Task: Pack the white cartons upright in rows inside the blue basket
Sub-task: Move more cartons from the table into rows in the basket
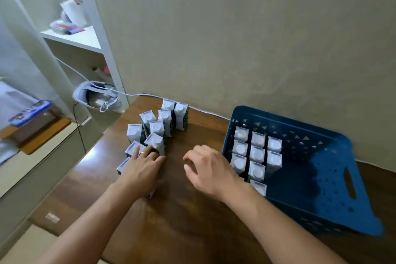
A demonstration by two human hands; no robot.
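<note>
The basket (317, 178) holds upright cartons (257, 152) in rows along its left wall. The left hand (142, 169) lies flat on loose cartons (157, 126); the right hand (211, 169) hovers half-curled, empty.

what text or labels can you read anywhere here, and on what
None can be read.
Brown mat: a pale logo, too blurred to read.
White cartons: printed strips along the tops, too small to read.
Blue packet at the left: print is blurred.

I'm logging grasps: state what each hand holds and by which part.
The left hand lies over the cartons on the table, fingers at the top of one carton; whether it grips is hidden. The right hand holds nothing, fingers curled.
</note>
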